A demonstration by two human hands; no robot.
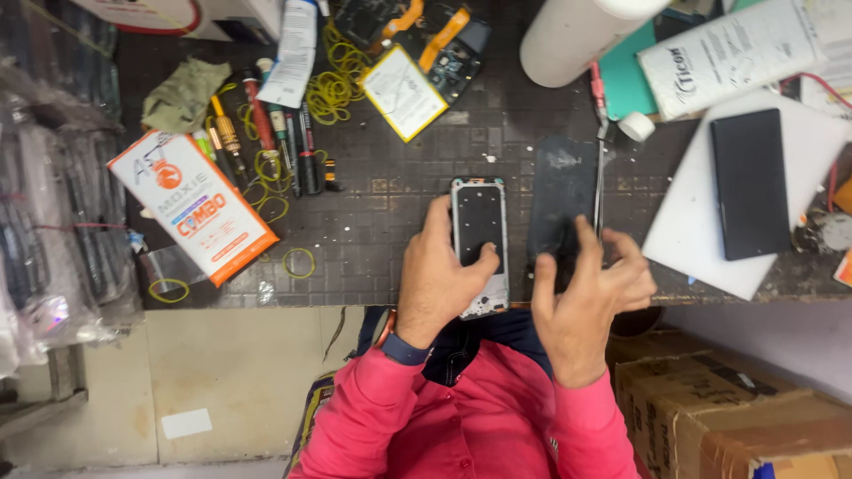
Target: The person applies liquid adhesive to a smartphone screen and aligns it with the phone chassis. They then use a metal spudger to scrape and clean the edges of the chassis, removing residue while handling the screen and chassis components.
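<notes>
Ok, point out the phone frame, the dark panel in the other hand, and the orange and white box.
phone frame (479, 222), head view, on its dark middle above the left thumb.
dark panel (561, 191), head view, on its upper half above the right hand's fingers.
orange and white box (191, 204), head view, on the middle of its face.

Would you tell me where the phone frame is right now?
In the head view, the phone frame lies at the dark bench's near edge, centre, under the left hand, just left of the dark panel.
</notes>
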